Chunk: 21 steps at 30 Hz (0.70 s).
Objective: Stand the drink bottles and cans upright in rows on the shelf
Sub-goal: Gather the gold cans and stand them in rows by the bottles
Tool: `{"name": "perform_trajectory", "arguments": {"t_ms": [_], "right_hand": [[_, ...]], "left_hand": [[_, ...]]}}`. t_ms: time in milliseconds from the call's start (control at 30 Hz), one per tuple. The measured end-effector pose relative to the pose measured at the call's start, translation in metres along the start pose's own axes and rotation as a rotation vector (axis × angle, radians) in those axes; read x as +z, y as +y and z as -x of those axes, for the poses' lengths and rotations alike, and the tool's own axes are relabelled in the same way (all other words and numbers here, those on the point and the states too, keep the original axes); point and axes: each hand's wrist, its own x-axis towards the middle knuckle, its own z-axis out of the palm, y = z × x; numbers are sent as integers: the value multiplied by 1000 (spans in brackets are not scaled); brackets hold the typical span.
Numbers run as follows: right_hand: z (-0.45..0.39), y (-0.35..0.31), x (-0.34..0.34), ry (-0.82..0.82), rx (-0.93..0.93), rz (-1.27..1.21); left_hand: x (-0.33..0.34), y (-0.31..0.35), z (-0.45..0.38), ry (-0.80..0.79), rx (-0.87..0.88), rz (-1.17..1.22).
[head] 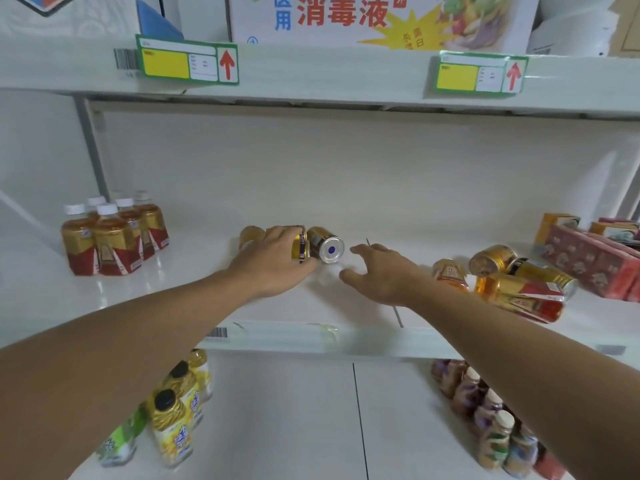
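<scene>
On the white middle shelf (346, 209), my left hand (277, 261) grips a gold can (300, 247) lying on its side. A second gold can (325, 247) lies beside it, its silver bottom facing me. My right hand (381, 271) hovers open just right of that can, touching nothing. Several tea bottles (110, 237) with white caps stand upright in rows at the left. At the right, a tea bottle (519, 297), a smaller bottle (450, 273) and two gold cans (491, 259) lie tumbled on their sides.
Red and orange cartons (595, 258) are piled at the far right of the shelf. The shelf above carries price tags (187, 60) and a cardboard box (381, 19). The lower shelf holds yellow bottles (176, 424) at left and mixed bottles (491, 424) at right.
</scene>
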Motion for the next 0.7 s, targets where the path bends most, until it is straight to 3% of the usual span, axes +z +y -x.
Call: {"name": "perform_trajectory", "arguments": {"t_ms": [133,700], "right_hand": [[-19,-5,-2,36,-3,-29],[-134,2,3,-44,-102,-180]], "left_hand": [[-12,-21,-14,20,-16,-40],[-11,-44,-69,-173,4,-196]]}}
